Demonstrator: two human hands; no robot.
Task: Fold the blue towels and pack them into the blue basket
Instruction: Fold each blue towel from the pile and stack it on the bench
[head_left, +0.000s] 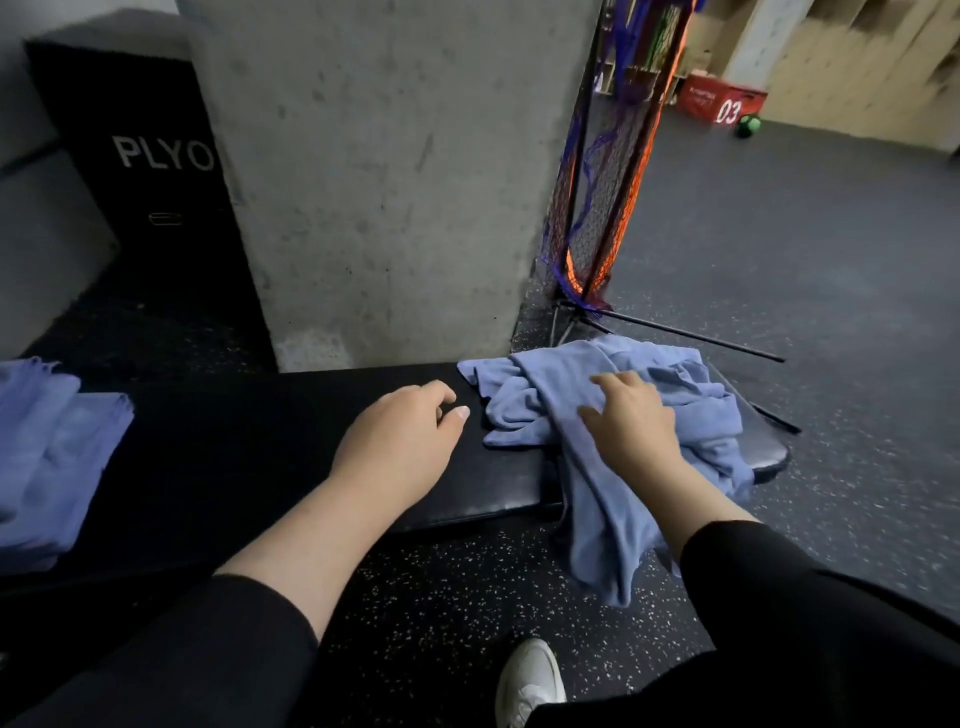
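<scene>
Hands reach the crumpled blue towels (613, 415) at the tabletop's (291, 447) right end: right hand (631, 415) flat on them, left hand (402, 436) loose, holding nothing. Best lift one free, then spread it flat.

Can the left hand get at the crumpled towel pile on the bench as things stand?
Probably yes: the left hand rests on bare bench beside the crumpled towels, with nothing between; only the right hand lies on them.
</scene>
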